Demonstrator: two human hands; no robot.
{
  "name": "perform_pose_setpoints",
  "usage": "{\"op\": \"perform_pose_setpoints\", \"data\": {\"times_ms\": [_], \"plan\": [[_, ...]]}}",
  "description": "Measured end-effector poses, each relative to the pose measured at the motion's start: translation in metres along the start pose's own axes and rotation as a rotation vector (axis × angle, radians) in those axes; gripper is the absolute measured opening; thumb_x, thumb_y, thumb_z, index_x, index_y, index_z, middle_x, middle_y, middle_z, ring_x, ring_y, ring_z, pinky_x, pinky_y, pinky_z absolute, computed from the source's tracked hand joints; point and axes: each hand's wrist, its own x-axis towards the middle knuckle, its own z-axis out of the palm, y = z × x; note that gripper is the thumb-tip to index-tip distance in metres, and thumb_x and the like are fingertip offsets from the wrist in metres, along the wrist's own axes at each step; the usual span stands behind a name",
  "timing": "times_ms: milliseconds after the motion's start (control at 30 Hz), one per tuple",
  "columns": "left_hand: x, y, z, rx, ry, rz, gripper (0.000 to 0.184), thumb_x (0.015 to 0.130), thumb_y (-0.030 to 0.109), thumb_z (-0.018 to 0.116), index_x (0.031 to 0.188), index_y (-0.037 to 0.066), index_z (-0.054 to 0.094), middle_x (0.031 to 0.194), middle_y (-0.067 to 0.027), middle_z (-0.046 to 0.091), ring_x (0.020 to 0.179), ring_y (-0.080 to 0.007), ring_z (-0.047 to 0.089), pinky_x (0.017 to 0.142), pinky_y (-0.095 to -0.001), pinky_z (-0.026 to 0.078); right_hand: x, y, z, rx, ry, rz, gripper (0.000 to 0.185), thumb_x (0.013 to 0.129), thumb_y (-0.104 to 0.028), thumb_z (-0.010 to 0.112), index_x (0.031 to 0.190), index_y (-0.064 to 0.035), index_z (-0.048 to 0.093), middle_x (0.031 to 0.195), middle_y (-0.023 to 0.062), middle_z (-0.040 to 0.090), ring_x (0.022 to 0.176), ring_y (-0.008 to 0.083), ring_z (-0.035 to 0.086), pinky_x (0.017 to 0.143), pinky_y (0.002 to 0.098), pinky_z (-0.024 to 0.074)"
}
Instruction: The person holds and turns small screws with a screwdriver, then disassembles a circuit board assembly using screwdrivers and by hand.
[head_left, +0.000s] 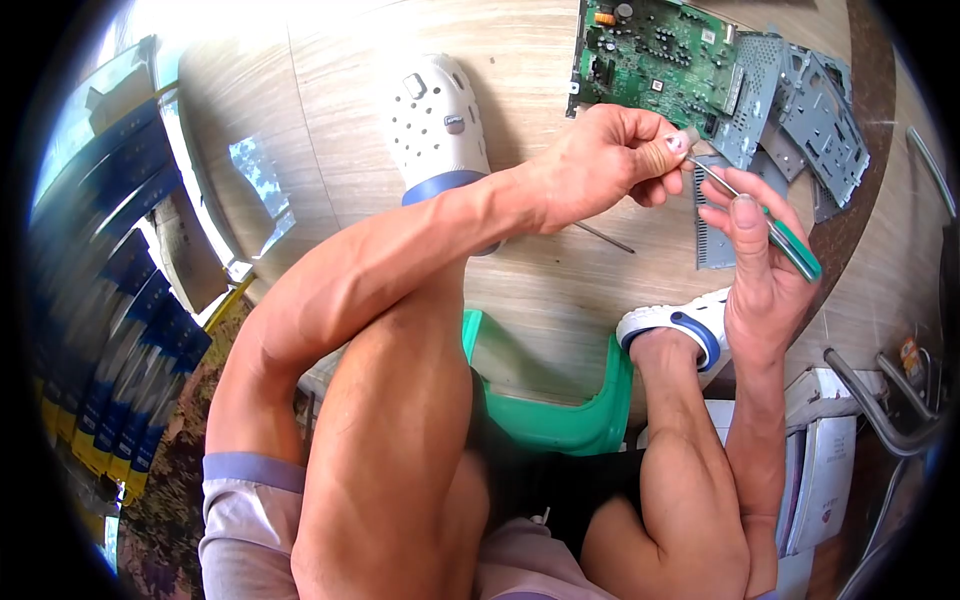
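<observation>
A small pale piece (687,138) is pinched between the thumb and fingers of my left hand (610,165), just below a green circuit board (655,60). My right hand (760,245) holds a screwdriver with a green handle (793,248); its thin shaft points up and left to the left fingertips. What the tip touches is too small to make out. Perforated grey metal plates (820,120) lie beside the board on the right. Behind my right fingers is a slotted grey metal piece (713,225), partly covered.
A thin dark rod (605,237) lies on the wood-patterned floor (340,130). White clogs are on my feet (435,120). A green plastic stool (550,422) is between my legs. Metal tubes (870,405) and white boxes (825,470) stand at the right; blue packages (120,350) are at the left.
</observation>
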Motion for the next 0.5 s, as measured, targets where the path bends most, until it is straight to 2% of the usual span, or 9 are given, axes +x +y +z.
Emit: {"op": "perform_pose_setpoints", "data": {"times_ms": [167, 367, 467, 500], "plan": [[-0.001, 0.001, -0.001, -0.046, 0.038, -0.028, 0.03, 0.107, 0.033, 0.059, 0.098, 0.005, 0.066, 0.083, -0.0009, 0.068, 0.075, -0.0093, 0.062, 0.073, -0.0242, 0.052, 0.006, 0.008, -0.007, -0.112, -0.063, -0.024, 0.03, 0.099, -0.02, 0.073, 0.12, 0.0005, 0.072, 0.107, 0.0061, 0.073, 0.094, 0.0111, 0.065, 0.085, 0.0252, 0.0502], [0.001, -0.003, -0.004, -0.074, 0.061, -0.026, 0.028, 0.107, 0.031, 0.059, 0.099, 0.005, 0.065, 0.084, -0.0017, 0.068, 0.075, -0.0099, 0.062, 0.072, -0.024, 0.052, 0.009, 0.007, 0.001, -0.072, -0.06, -0.042, 0.03, 0.098, -0.019, 0.074, 0.12, 0.0012, 0.072, 0.108, 0.0055, 0.073, 0.096, 0.0112, 0.065, 0.087, 0.0251, 0.0503], [0.002, -0.004, -0.005, -0.075, 0.074, -0.012, 0.029, 0.107, 0.032, 0.059, 0.099, 0.005, 0.065, 0.083, -0.0014, 0.067, 0.075, -0.0099, 0.062, 0.072, -0.0241, 0.052, 0.013, 0.007, -0.003, -0.166, -0.14, -0.057, 0.034, 0.103, -0.016, 0.065, 0.127, 0.0073, 0.065, 0.122, 0.0167, 0.07, 0.113, 0.0217, 0.067, 0.094, 0.035, 0.0587], [0.002, -0.004, -0.005, -0.077, 0.075, -0.007, 0.029, 0.107, 0.033, 0.06, 0.099, 0.005, 0.065, 0.083, -0.0011, 0.067, 0.075, -0.0097, 0.062, 0.072, -0.0242, 0.052, 0.013, 0.007, -0.001, -0.133, -0.125, -0.041, 0.032, 0.102, -0.017, 0.068, 0.124, 0.0053, 0.067, 0.118, 0.0131, 0.071, 0.108, 0.0182, 0.067, 0.092, 0.0319, 0.056]]}}
